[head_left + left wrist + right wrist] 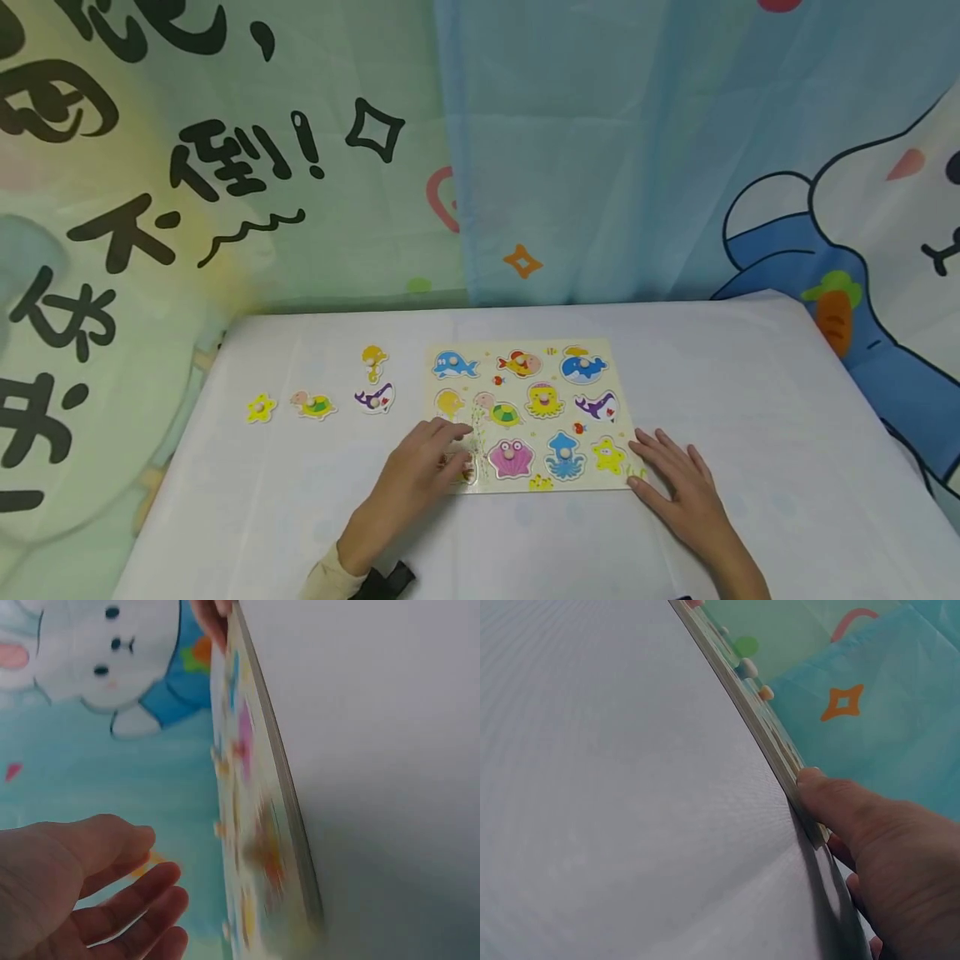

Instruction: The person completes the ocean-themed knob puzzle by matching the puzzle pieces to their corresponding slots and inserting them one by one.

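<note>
So the puzzle board (528,414) is lying flat on the white table (750,400), roughly in the middle and closer to the near edge, with the person's two hands at its two near corners. It's one of those wooden peg puzzles with sea animals: whales, an octopus, a pink shell, a blue squid, a yellow starfish, most of them sitting in their slots.

Left hand (423,467) is over the near left corner of the board, fingers loosely curled and reaching down onto the bottom-left slot. There's a piece partly hidden under the fingers, but honestly I can't tell whether it's being pinched or just touched. The left wrist view is blurry and only shows relaxed fingers beside the board edge, nothing clearly gripped.

Right hand (678,483) is flat on the table, fingers straight and spread, right against the near right corner of the board. In the right wrist view the thumb (832,799) presses on the board's edge.

Off to the left of the board, well apart from both hands, four loose pieces lie on the table: a yellow starfish piece (261,408), a turtle piece (313,405), a purple whale piece (374,399) and a yellow seahorse piece (372,361) behind it.
</note>
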Available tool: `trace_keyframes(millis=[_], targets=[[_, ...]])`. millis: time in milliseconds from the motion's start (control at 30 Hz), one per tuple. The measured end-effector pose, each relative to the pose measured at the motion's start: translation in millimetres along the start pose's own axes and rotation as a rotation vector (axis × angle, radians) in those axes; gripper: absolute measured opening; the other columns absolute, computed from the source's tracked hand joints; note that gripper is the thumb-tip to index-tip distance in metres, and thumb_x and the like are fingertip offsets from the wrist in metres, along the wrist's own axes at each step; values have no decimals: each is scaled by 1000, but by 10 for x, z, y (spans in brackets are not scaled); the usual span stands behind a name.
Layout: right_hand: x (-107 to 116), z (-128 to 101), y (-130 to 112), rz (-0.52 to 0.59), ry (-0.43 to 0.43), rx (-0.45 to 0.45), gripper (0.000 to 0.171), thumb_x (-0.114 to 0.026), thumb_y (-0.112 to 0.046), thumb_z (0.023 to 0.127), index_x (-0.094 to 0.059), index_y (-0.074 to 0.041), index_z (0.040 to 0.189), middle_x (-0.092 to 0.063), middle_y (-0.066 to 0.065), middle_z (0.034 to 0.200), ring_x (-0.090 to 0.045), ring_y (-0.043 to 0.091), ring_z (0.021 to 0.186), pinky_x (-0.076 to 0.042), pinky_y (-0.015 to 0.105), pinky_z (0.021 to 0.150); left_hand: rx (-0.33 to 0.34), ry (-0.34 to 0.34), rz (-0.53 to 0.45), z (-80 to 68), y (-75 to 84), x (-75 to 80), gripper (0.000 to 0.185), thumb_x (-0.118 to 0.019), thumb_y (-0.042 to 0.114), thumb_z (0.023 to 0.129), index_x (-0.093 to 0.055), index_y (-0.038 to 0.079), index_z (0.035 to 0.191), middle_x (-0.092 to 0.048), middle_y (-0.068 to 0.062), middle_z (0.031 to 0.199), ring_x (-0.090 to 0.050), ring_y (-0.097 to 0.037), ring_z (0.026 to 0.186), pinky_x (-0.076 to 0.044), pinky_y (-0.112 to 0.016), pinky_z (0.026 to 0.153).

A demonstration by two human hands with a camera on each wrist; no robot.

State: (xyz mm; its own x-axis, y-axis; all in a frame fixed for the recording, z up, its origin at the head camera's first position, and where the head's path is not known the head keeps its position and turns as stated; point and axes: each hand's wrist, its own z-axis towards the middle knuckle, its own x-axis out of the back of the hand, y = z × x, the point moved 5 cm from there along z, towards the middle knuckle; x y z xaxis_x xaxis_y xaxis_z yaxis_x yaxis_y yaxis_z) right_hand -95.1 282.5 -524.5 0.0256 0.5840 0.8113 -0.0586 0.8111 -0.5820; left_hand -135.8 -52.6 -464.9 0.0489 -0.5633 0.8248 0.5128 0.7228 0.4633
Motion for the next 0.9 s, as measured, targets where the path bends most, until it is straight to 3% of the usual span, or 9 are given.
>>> trace_keyframes(millis=[200, 400, 700, 900], targets=[[5, 3, 6, -3, -1, 1, 49, -66, -35, 89, -57, -12, 132, -49, 18, 145, -31, 43, 141, 2, 59, 119, 118, 60, 31, -204, -354, 225, 33, -78, 9, 79, -68, 14, 110, -68, 4, 95, -62, -12, 90, -53, -29, 76], [-1, 7, 1, 0, 17, 12, 48, -67, -33, 89, -58, -12, 131, -50, 18, 144, -32, 44, 140, 1, 59, 119, 204, 56, 84, -350, -519, 344, 34, -80, 9, 77, -69, 14, 109, -69, 4, 95, -63, -13, 90, -54, -31, 77], [7, 3, 13, -2, 7, -1, 50, -67, -35, 89, -57, -11, 131, -49, 19, 145, -31, 44, 140, 0, 60, 118, 229, 104, 67, -362, -669, 478, 34, -79, 4, 76, -70, 9, 108, -69, -1, 93, -62, -17, 86, -52, -33, 73], [-4, 2, 9, 3, 2, -7, 50, -66, -36, 90, -57, -11, 132, -48, 18, 146, -30, 42, 141, 0, 60, 118, 179, 119, 99, -264, -819, 584, 34, -79, 2, 76, -69, 5, 108, -68, -6, 93, -63, -20, 86, -53, -36, 71]])
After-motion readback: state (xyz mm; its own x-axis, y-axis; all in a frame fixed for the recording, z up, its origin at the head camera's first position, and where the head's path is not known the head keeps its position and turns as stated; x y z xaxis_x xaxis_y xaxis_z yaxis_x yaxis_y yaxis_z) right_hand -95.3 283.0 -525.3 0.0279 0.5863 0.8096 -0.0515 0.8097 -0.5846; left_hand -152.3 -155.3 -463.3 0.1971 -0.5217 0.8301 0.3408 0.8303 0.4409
